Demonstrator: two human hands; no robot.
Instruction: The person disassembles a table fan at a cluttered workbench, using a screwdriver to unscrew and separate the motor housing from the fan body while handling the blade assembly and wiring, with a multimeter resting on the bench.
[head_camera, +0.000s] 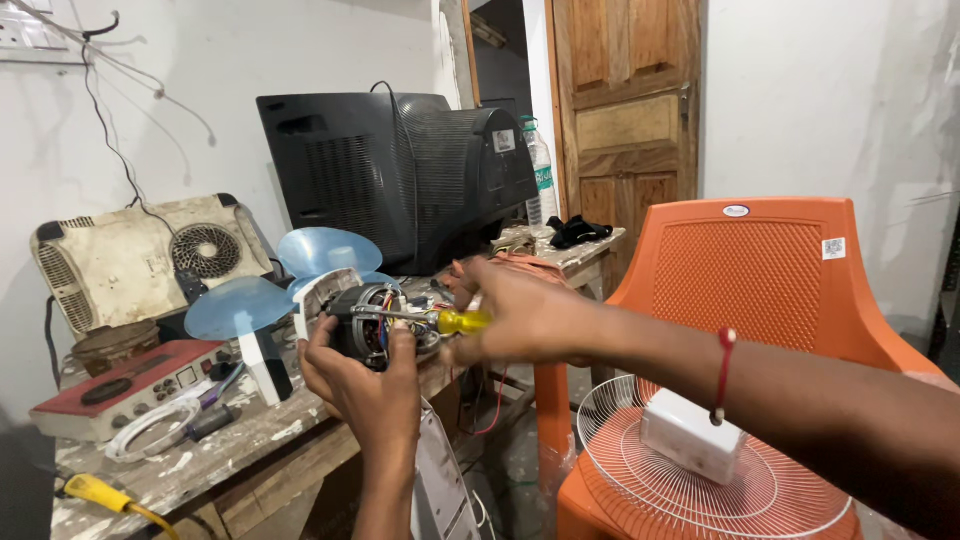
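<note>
My left hand (362, 385) grips a small fan motor (368, 318) with copper windings and coloured wires, held above the workbench edge. Pale blue fan blades (285, 280) sit on the far end of the motor's shaft. My right hand (515, 312) holds a screwdriver with a yellow handle (462, 321); its metal shaft lies across the motor's top, tip toward the left. A red thread circles my right wrist.
A paint-spattered wooden workbench (230, 440) carries a black old-style television (400, 170), a beige appliance back panel (140, 260), a red-topped device (125, 385) and cables. An orange plastic chair (760, 290) at right holds a white wire fan guard (690, 480) and a white box (692, 433).
</note>
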